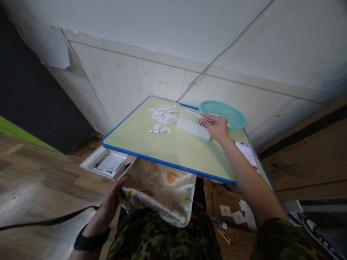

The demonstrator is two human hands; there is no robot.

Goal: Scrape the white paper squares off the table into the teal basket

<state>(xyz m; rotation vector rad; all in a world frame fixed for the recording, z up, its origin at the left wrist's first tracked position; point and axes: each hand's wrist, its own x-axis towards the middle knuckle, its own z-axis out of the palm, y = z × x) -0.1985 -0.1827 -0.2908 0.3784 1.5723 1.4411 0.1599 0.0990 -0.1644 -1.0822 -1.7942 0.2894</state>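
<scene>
My right hand (217,127) grips a white slotted plate (191,124) by its right end, holding it tilted over the table (151,144). Just left of the plate lie many small white paper pieces (164,115), spread in a larger pile and a smaller cluster. Below the table's front edge, my left hand (112,200) is closed on the edge of a fruit-printed cloth (159,189), which sags open across my lap. Behind my right hand stands a turquoise basket (222,113), with a little white showing inside.
A phone (246,154) lies at the table's right edge. A white box (104,162) with papers is on the floor at left. Cardboard boxes (300,162) stand at right; a yellow cutter (224,236) and white cards (238,216) lie below. A wall is behind the table.
</scene>
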